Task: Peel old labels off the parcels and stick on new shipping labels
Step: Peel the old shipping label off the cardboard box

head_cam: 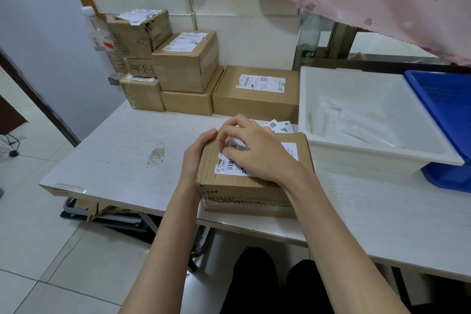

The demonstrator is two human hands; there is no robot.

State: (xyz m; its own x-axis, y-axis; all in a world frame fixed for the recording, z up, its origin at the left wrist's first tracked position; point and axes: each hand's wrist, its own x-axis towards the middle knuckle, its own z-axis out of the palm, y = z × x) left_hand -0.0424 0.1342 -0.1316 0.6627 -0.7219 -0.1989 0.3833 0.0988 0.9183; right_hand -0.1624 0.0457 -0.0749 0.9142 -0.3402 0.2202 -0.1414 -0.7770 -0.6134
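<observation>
Here the parcel point(251, 181) sits at the desk's point(122, 150) near edge; the left hand point(197, 154) grips its left side while the right hand point(251, 151) pinches a corner of the old label point(229, 164), picking at it

On the table point(122, 150) a parcel point(244, 186) sits at the near edge with both hands on it, a stack of boxes point(178, 71) stands behind it to the left against the wall, and a tray point(356, 155) lies to the right, partly over a crate point(448, 109).
</observation>
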